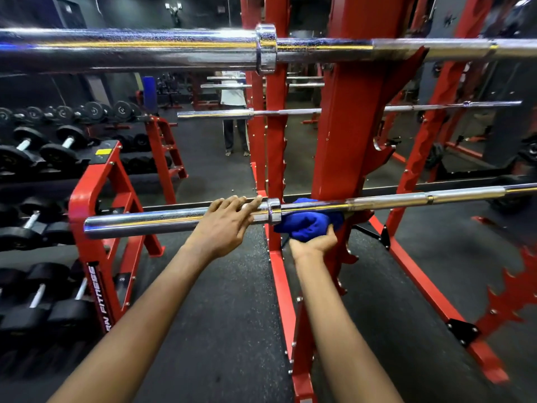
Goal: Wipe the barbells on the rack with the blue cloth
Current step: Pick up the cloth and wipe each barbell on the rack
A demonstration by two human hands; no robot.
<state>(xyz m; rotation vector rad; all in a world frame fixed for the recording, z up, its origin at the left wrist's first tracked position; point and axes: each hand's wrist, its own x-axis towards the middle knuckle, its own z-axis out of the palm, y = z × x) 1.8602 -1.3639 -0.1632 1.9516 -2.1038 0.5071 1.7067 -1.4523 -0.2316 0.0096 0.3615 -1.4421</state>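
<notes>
Dark speckled rubber flooring [226, 286] is stretching out under me, with black dumbbells [58, 152] sitting on a stand to my left and the tall red steel rack [345, 126] rising straight ahead. I am working on the lowest long chrome barbell [145, 222], which is lying across the rack's hooks. My left hand [229, 219] is resting on top of its thick sleeve, fingers nearly straight and close together, pointing toward the collar ring, steadying the bar rather than gripping it. My right hand [313, 242] is cupping the bunched blue cloth [308, 222] from below, curling round it and pressing it against the thinner shaft just right of the collar, beside the rack upright; the cloth is hiding most of those fingers. I am judging this to be the wiping step, near this bar's left end. Next, I am thinking, the cloth needs sliding rightward along the shaft, past the upright, with firm pressure while my left hand is stopping the bar from rolling. A middle chrome barbell [215, 113] and a top chrome barbell [130, 48] are waiting higher up.
</notes>
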